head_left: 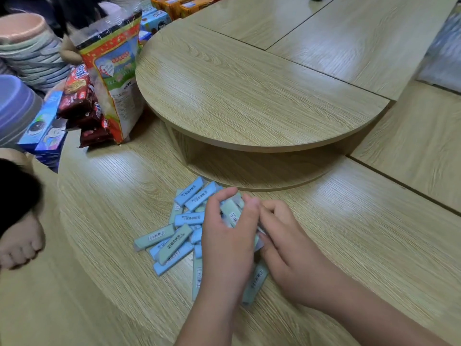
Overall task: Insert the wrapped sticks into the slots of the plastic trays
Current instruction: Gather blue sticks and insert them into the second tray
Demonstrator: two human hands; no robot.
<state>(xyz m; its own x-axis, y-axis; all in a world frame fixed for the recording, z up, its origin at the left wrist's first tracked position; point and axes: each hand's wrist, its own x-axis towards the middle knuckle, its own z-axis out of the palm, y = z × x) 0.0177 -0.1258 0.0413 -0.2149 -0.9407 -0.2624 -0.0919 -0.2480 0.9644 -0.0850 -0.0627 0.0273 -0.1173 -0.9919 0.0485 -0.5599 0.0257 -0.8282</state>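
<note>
Left hand grips a bunch of pale-green wrapped sticks; right hand pinches it too. Blue-green wrapped-stick pile lies beneath, on light wooden tabletop.

Loose heap of wrapped sticks on the wooden tabletop, flat and oblong, pale blue or pale green (barcode labels on several), lying crisscrossed; a few gripped in the left hand.

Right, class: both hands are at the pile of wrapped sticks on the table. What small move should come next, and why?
Probably lift the green stick in the grip of the left hand clear of the pile. The right hand is curled close against it, loose sticks crowd underneath, and no tray shows plainly, so one stick needs freeing first.
</note>
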